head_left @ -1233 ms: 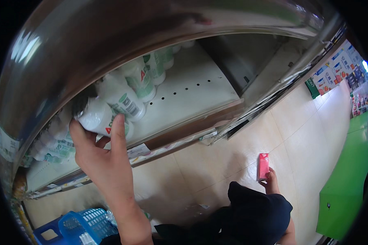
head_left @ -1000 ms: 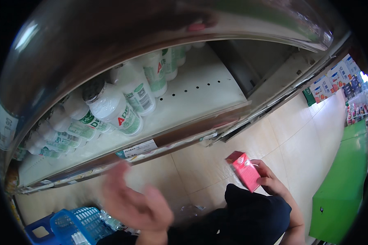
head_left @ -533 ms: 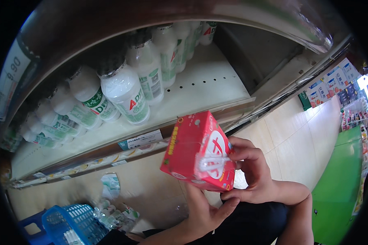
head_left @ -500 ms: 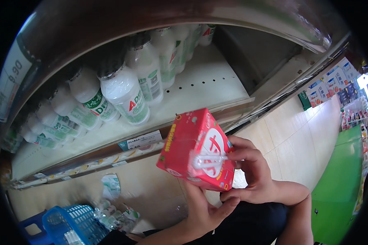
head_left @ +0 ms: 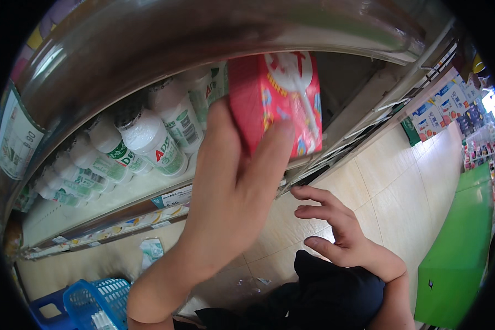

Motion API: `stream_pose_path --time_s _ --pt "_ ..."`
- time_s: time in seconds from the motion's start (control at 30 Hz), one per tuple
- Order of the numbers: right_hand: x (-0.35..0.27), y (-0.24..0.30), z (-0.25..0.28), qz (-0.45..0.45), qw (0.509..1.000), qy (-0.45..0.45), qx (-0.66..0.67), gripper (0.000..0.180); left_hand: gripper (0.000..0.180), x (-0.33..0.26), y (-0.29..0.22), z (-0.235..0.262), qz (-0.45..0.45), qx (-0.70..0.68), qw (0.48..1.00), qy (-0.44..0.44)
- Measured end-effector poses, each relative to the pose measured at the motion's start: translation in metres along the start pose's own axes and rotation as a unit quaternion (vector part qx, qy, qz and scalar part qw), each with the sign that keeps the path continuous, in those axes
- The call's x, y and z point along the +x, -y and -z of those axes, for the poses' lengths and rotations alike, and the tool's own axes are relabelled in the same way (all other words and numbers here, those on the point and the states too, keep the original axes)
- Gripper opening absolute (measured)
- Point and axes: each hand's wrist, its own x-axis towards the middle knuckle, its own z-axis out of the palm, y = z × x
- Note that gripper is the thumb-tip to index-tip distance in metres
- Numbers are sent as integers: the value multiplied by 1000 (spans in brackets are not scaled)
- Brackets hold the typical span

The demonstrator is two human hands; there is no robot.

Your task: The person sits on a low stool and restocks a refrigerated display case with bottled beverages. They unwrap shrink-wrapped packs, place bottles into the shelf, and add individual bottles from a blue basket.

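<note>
A red drink carton with a wrapped straw on its side is lifted to the shelf opening, tilted. My left hand grips it, thumb along one side; the other fingers are partly hidden. My right hand is below and to the right, apart from the carton, its fingers spread and curved with nothing in them. Rows of white plastic bottles with green and white labels stand on the shelf left of the carton. The carton and my left hand cover part of the shelf behind.
A brown upper shelf edge curves above the opening. A price tag strip runs along the lower shelf edge. On the floor at lower left is a blue basket; a green panel stands at right, with boxes beyond.
The red carton has gone up and away, from between both hands into the shelf opening, in my left hand. My right hand has let go of it and opened.
</note>
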Motion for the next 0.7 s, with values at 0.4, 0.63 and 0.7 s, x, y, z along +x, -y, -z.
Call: stream_pose_path --time_s 0.4,0.63,0.7 --pt "-4 -11 3 -50 998 40 -15 42 40 81 12 -51 -86 20 996 16" --pt "-4 -18 4 -70 996 48 -25 40 46 88 43 -40 -172 246 952 66" --pt "-3 -20 4 -72 996 49 -28 40 47 80 35 -34 -194 344 916 68"
